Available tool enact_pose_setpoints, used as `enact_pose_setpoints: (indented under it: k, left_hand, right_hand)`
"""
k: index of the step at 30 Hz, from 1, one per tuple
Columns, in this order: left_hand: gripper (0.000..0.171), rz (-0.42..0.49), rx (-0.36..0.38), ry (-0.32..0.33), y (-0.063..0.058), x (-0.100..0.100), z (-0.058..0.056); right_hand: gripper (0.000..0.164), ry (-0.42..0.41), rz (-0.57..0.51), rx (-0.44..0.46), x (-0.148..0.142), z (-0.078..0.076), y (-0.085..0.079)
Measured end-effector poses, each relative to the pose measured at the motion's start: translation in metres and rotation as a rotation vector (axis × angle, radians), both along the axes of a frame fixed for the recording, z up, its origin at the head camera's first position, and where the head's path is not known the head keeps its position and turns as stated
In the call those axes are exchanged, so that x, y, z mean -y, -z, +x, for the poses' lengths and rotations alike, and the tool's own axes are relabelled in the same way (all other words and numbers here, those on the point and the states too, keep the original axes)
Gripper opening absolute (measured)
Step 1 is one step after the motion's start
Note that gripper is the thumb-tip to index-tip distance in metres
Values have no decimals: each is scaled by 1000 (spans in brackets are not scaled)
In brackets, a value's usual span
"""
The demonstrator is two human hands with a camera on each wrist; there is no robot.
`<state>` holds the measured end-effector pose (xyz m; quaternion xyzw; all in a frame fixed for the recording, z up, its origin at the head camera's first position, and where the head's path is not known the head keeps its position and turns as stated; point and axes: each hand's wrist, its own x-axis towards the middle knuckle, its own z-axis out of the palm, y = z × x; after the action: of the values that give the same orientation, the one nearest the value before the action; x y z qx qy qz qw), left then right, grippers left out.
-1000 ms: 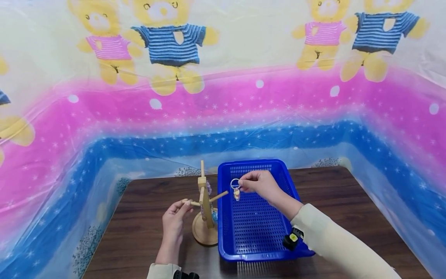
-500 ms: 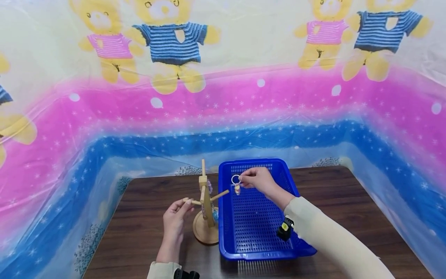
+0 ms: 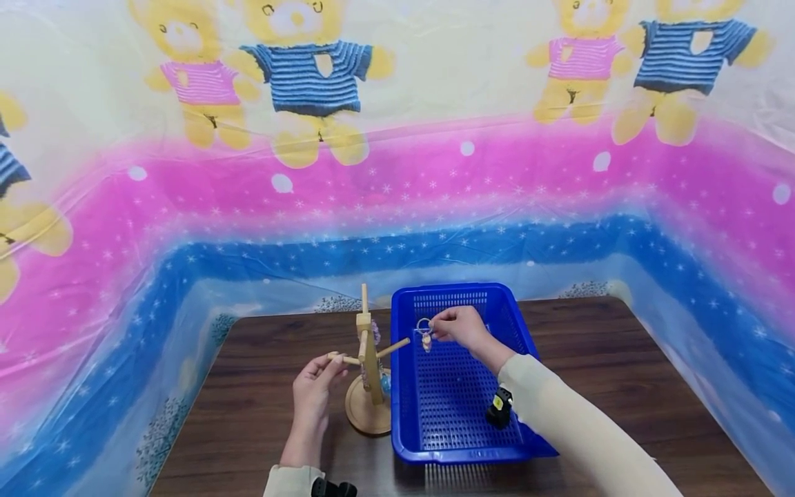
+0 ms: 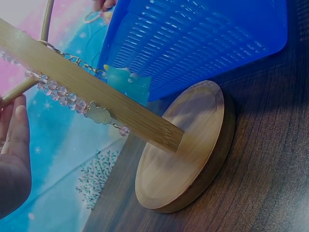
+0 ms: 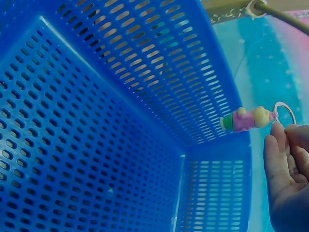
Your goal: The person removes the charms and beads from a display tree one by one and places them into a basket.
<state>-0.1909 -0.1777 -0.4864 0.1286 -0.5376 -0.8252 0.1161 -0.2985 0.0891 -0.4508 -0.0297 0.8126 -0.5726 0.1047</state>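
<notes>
A keychain (image 5: 244,120) with a small pink, yellow and green figure hangs from its metal ring, which my right hand (image 3: 462,328) pinches above the basket. My left hand (image 3: 312,388) pinches the end of a left peg on the wooden stand (image 3: 371,366). From the stand's pegs hang a pink beaded bracelet (image 4: 60,93) and a chain with a blue-green figure charm (image 4: 128,83). The stand's round base (image 4: 186,150) rests on the table. A peg (image 3: 394,346) on its right side points toward the keychain, apart from it.
A blue perforated basket (image 3: 478,455) stands on the brown wooden table (image 3: 261,393), close beside the stand's right side. Behind the table hangs a sheet (image 3: 410,179) printed with bears. The stand's upper peg (image 3: 364,298) rises higher than the basket rim.
My right hand and the keychain have shifted slightly, first up and then a little down; the right forearm has swung left. My left hand keeps its hold on the peg.
</notes>
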Motion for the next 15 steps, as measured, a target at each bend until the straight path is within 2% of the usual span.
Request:
enact_pose_setpoints:
  k: [9, 15]
  left_hand:
    - [28, 0, -4, -7, 0, -1, 0]
    - [27, 30, -14, 2, -1, -2, 1]
  right_hand:
    - [20, 12, 40, 17, -3, -4, 14]
    - [20, -25, 49, 29, -5, -5, 23]
